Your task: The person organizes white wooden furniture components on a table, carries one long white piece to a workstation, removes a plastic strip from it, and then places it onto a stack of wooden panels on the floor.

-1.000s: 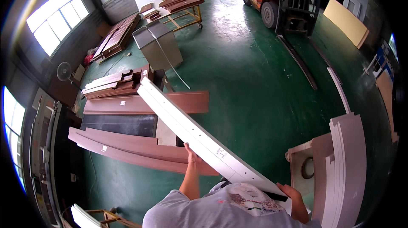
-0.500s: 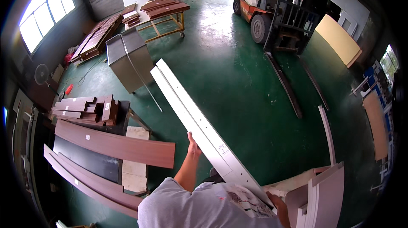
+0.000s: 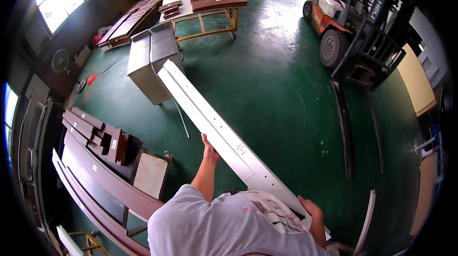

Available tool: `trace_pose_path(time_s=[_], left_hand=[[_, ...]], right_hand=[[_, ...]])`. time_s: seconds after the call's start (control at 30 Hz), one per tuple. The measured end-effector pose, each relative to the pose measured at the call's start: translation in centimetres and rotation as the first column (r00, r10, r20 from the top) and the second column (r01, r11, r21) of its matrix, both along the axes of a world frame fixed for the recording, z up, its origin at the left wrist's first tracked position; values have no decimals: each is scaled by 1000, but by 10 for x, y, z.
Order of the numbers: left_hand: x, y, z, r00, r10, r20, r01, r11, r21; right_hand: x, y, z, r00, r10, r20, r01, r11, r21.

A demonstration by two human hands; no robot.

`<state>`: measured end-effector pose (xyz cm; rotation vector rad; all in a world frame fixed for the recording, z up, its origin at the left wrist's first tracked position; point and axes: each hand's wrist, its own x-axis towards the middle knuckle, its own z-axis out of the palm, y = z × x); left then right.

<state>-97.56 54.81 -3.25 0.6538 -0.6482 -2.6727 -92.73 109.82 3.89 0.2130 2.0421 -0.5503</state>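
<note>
A long white board (image 3: pixel 224 144), seemingly two narrow pieces lying side by side, slants from the upper left down to my waist. Small dark holes and a label mark its upper face. My left hand (image 3: pixel 210 149) grips its left edge around the middle, the thumb showing and the other fingers hidden beneath. Around the right edge near the close end, my right hand (image 3: pixel 312 209) is closed. The board's far end stands out in front of a grey metal cabinet (image 3: pixel 151 62).
Brown boards (image 3: pixel 112 175) lie on a low stand at the left. Further off are a wheeled yellow-framed table (image 3: pixel 205 33) with brown panels, and a standing fan (image 3: pixel 60 61). A forklift (image 3: pixel 338 41) stands at the far right, its forks low over the green floor (image 3: pixel 272 113).
My view has turned left, so the forklift and cabinet sit further right. The board stays in both hands and turns with me. The pale panels at the lower right have mostly left view.
</note>
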Motion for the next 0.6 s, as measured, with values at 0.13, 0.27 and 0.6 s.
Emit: trace_pose_path(time_s=[0.13,0.27,0.6], left_hand=[[-79,-55,-1,987,133,91,-133,991,-8],[-159,-121,-11,977,205,64,-207,978,22],[-384,-393,-36,890,443,103,-455,878,153]], right_hand=[[-154,-54,0,993,9,119,-5,1000,-31],[-299,-124,-1,983,168,71,-169,986,11],[-656,-439,6,924,347,160,-343,938,-54]])
